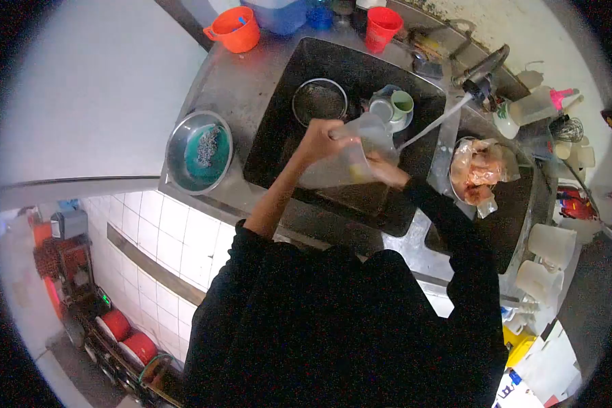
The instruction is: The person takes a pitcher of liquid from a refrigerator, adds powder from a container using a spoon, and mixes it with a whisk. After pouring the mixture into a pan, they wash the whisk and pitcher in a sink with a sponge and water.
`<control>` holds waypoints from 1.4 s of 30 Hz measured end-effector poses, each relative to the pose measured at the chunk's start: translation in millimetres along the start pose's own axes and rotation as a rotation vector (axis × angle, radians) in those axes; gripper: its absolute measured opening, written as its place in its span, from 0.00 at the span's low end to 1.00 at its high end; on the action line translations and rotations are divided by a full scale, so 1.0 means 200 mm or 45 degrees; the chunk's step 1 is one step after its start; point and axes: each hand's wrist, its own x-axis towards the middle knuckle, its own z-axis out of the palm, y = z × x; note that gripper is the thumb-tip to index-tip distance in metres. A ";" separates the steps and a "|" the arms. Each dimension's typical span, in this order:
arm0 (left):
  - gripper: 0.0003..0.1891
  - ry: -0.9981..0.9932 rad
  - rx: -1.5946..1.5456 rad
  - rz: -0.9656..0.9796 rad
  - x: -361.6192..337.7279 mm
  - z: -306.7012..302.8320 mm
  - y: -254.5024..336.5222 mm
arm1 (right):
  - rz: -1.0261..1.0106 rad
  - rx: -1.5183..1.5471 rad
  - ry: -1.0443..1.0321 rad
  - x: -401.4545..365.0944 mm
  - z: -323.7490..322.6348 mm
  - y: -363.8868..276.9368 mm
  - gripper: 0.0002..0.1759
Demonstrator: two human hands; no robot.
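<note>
My left hand grips the rim of a clear plastic container held over the dark sink. Against the container's lower right side lies my right hand, with something yellowish at the fingers that I cannot identify. A stream of water runs from the tap toward the container. Behind it in the sink stand a round metal bowl and a green cup stacked on other dishes.
A steel bowl with dark scraps sits on the counter at left. A bowl of raw pinkish meat in plastic rests at right. Orange cup and red cup stand behind the sink. White plastic jugs sit at far right.
</note>
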 end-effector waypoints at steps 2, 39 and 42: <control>0.18 -0.038 0.094 -0.155 0.03 -0.01 -0.05 | 0.325 -0.386 0.048 -0.02 -0.03 -0.32 0.21; 0.14 -0.679 0.320 0.153 -0.07 -0.14 0.09 | -0.395 -1.415 0.163 0.12 0.06 -0.03 0.18; 0.15 -0.165 -0.225 -0.068 -0.11 -0.11 -0.04 | -0.091 -1.586 -0.203 -0.01 -0.01 -0.34 0.22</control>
